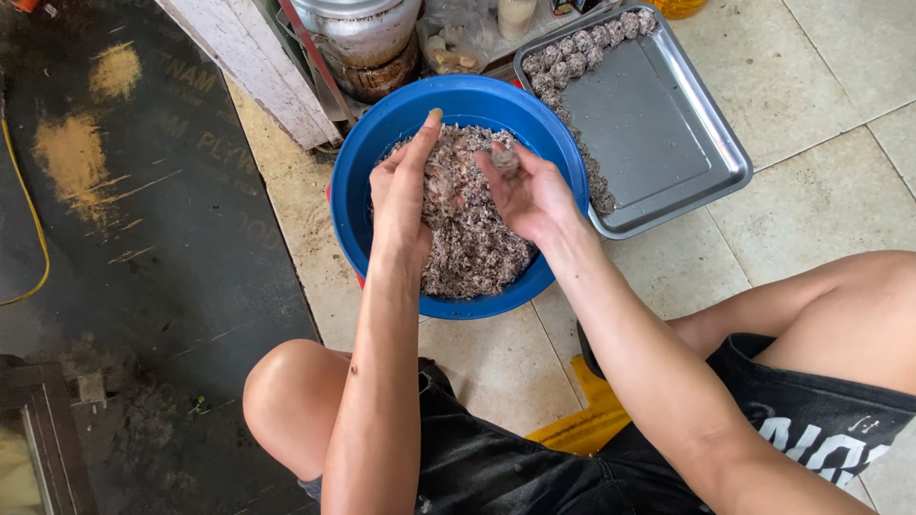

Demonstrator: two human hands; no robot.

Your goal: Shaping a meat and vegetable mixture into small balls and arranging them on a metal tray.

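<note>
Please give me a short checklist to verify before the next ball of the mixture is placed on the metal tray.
1. Right hand holds a lump of the mixture at its fingertips: ok.
2. Left hand is over the blue basin, so crumbs fall inside: ok.
3. Metal tray has bare room: ok, only its far and left edges carry the rolled balls.
4. Tray within reach, beside the basin: ok.
5. Mixture left in the basin: ok, plenty.
6. Lump firmly pressed and round: cannot tell.
</note>
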